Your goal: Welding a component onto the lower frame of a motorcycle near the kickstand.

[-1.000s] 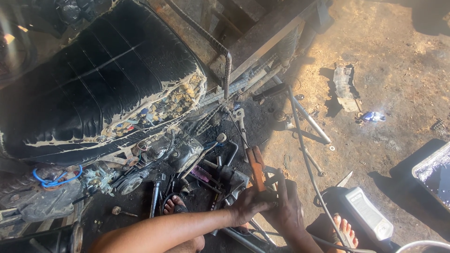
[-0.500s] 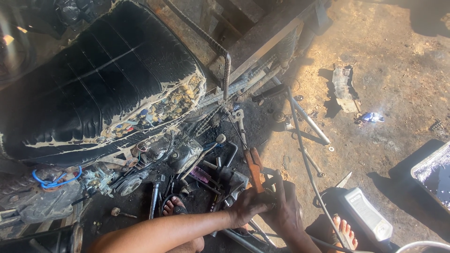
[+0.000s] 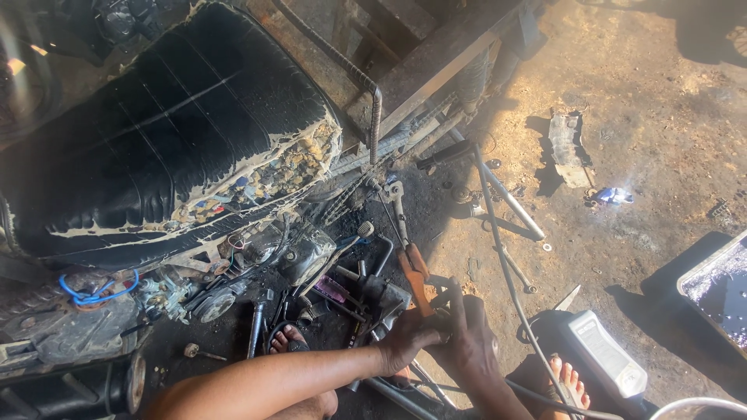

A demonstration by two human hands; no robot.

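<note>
Long pliers with orange handles (image 3: 415, 274) reach up toward the chain and frame parts under the motorcycle's torn black seat (image 3: 167, 132). My left hand (image 3: 411, 339) comes in from the lower left and grips the ends of the handles. My right hand (image 3: 471, 342) wraps the same handle ends from the right, with its fingers pointing up. The plier jaws (image 3: 393, 191) sit by the chain near the frame tube. Both hands are pressed together low in the middle of the view.
The engine (image 3: 299, 253) and loose tools lie under the seat. Thin metal rods (image 3: 507, 233) cross the dirt floor. A white plastic container (image 3: 605, 355) stands by my right foot (image 3: 568, 381), and a metal tray (image 3: 720, 284) sits at the right edge. My left foot (image 3: 288, 339) rests among the parts.
Both hands stay clamped on the plier handles. They have shifted only very slightly, and nothing else has moved.
</note>
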